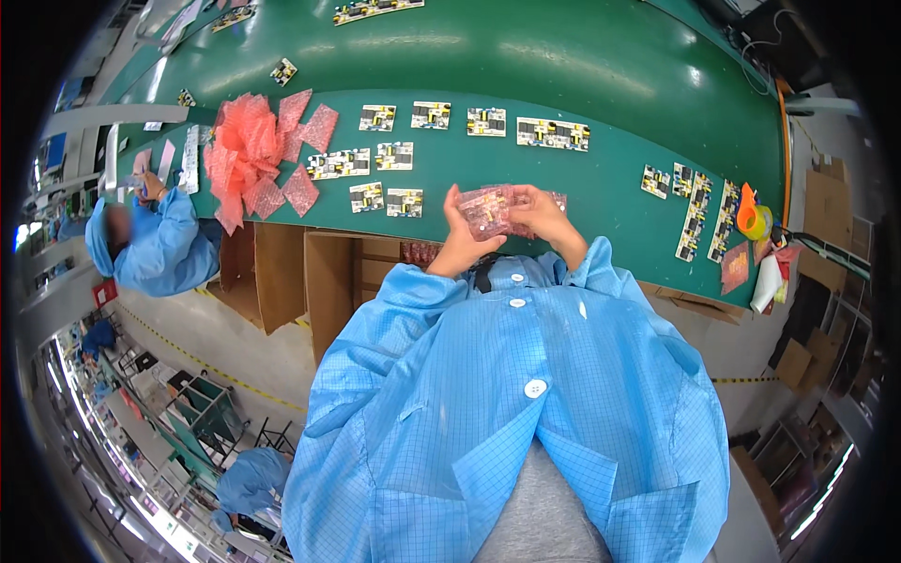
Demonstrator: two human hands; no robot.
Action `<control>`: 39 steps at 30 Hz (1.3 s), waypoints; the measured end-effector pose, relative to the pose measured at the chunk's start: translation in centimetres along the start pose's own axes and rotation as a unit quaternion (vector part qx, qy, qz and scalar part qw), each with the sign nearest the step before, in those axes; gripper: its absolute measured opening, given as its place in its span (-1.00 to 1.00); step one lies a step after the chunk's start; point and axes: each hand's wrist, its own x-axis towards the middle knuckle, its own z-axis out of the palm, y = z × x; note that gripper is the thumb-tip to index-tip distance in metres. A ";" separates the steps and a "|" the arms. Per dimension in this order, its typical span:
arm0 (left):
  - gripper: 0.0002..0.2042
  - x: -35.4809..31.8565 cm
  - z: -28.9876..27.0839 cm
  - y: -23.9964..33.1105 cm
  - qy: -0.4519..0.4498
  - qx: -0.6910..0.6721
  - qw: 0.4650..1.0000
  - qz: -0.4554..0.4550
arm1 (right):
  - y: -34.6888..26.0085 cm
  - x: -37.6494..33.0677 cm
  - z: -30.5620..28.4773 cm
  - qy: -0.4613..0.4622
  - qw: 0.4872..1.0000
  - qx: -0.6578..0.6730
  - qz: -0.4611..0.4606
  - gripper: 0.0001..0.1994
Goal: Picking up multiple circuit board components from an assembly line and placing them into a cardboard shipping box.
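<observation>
A small pink bubble-wrap pouch [488, 210] is held just above the near edge of the green workbench [610, 188], the left hand [460, 236] and right hand [542, 216] both gripping it with curled fingers. Small circuit boards [387, 199] lie just beyond, and a heap of pink bubble-wrap pouches [253, 159] sits farther left.
</observation>
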 end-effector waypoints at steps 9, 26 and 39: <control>-0.30 0.9 -1.7 0.3 -0.055 0.376 0.925 0.011 | 2.3 -0.5 2.3 0.038 0.996 -0.038 -0.073 -0.32; -0.36 4.4 0.1 -4.8 -0.012 0.138 0.927 -0.348 | 8.1 -0.5 -4.8 0.182 0.981 -0.049 0.040 -0.26; -0.22 -2.8 -6.3 -1.5 -0.111 -0.340 0.898 -0.255 | 3.4 -7.0 2.7 -0.011 0.993 0.040 -0.111 -0.29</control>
